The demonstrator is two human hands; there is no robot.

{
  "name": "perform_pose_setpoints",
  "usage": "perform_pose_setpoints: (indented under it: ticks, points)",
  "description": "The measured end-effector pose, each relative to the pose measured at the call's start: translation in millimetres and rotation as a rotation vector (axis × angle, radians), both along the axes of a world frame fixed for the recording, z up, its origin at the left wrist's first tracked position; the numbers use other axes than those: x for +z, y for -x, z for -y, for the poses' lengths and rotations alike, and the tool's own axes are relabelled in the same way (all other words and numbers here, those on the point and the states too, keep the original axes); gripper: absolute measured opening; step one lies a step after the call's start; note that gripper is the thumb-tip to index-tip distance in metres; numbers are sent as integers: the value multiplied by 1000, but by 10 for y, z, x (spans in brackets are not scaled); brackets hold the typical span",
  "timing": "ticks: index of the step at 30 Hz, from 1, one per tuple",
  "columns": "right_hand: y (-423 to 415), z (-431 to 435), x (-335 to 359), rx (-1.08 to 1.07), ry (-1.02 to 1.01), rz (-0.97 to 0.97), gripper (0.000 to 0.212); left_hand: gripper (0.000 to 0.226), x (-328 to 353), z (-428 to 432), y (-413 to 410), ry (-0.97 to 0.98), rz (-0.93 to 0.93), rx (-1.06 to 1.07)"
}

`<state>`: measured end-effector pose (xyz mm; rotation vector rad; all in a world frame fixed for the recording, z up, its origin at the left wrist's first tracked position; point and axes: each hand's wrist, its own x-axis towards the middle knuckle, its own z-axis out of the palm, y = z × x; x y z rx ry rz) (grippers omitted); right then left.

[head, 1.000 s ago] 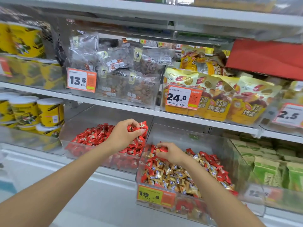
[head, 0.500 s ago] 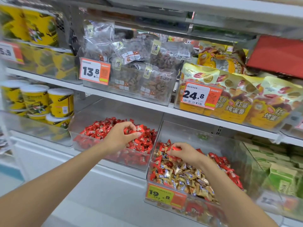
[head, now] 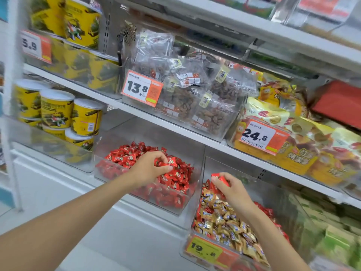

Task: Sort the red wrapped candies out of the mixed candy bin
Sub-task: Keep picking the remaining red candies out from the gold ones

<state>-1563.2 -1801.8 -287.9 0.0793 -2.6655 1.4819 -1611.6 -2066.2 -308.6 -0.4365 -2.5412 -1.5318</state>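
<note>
Lifted: right hand (head: 232, 189) pinches red candy (head: 220, 177) | left hand (head: 148, 167) grips red candies (head: 166, 162) | white shelf (head: 244, 160), clear bins (head: 152, 133)

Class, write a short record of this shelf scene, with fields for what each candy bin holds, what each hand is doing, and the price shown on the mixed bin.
red bin: clear, contents all red-wrapped
mixed bin: clear, gold candies with red ones among them
left hand: over the red bin, pinches red candies
right hand: above the mixed bin, pinches a single red candy
price tag: 19.8, on the mixed bin's front
</note>
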Motion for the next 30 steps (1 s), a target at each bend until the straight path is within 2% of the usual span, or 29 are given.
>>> perform_pose_setpoints:
  ticks: [3, 6, 9, 11, 12, 14, 16, 19, 23, 27, 30]
  points:
    - [166, 366, 159, 63, -34, -143, 10, 19, -1, 71, 138, -1, -31, 130]
    - [497, 758, 161, 92, -223, -209, 18, 21, -69, 207, 323, 76, -87, 276]
    - [832, 1016, 60, 99, -387, -87, 38, 16, -140, 335, 525, 170, -27, 311]
    - [964, 1072, -24, 210, -514, 54, 62, 28, -188, 384, 587, 347, 92, 318]
    - [979, 1070, -40, 245, -567, 81, 67, 33, -204, 405, 592, 394, 134, 326]
    - [903, 985, -5, 233, -593, 10, 60, 30, -207, 443, 565, 369, 145, 346]
    - [724, 793, 52, 173, -550, -116, 45, 24, -175, 462, 530, 346, 81, 356]
    - [408, 353, 117, 94, -496, -166, 33, 27, -119, 384, 463, 306, -33, 371]
    - [106, -332, 46, -5, -513, -76, 35, 18, 2, -91, 221, 149, -42, 113]
    - [-43, -851, -60, -75, -527, 51, 34, 15, 188, -879, -168, 105, -57, -164]
    - [-109, -1121, -116, -109, -469, 77, 29, 16, 207, -1391, -333, 103, -19, -324]
